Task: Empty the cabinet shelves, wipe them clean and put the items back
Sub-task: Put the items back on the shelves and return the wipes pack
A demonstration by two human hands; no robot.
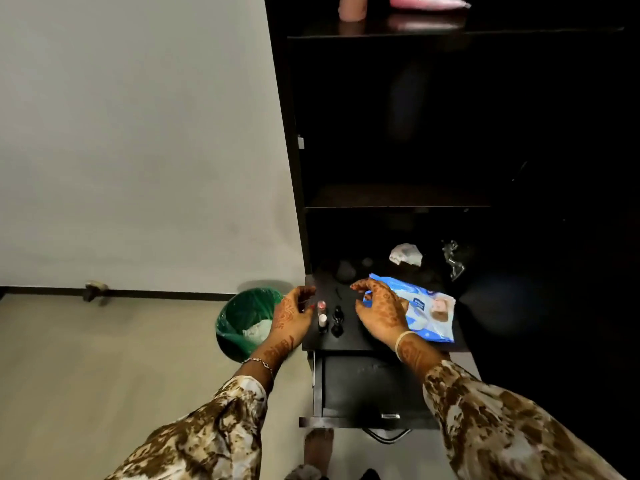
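The cabinet [450,116] shelves [398,197] above both grips look bare, so emptying seems largely done. A wipes pack [429,313] lies under the loosely spread, empty right grip [381,310]. Small bottles [322,317] stand between the grips. The left grip [294,313] is curled; whether it holds anything is unclear.

The dark cabinet [450,31] at right looks like glossy lacquered wood, throwing reflections near the top. The blue pack [433,313] is shiny plastic film, the green bin liner [242,313] thin crinkled plastic, the crumpled wad [405,254] matt paper, the sleeves [502,420] soft printed cloth, the drawer handle [390,416] bright metal
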